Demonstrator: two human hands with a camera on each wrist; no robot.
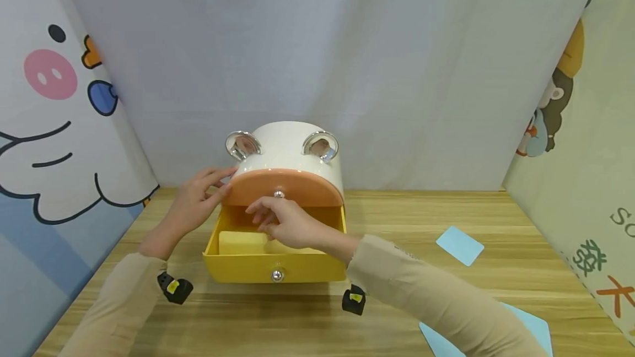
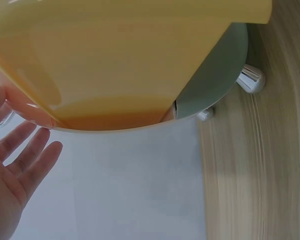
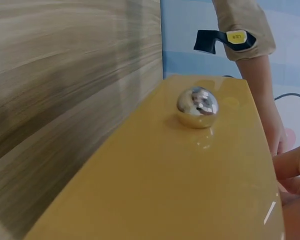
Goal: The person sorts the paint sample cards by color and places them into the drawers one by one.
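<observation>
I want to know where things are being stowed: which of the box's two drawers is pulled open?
The lower yellow drawer, pulled out toward the person with the right hand inside it. The upper orange drawer sits closed.

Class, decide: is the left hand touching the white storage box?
Touching. The head view shows the left hand with fingertips resting against the white storage box by its orange upper drawer.

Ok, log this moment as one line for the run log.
left hand steadies cabinet side | yellow drawer open | right hand reaches inside at yellow block
</observation>
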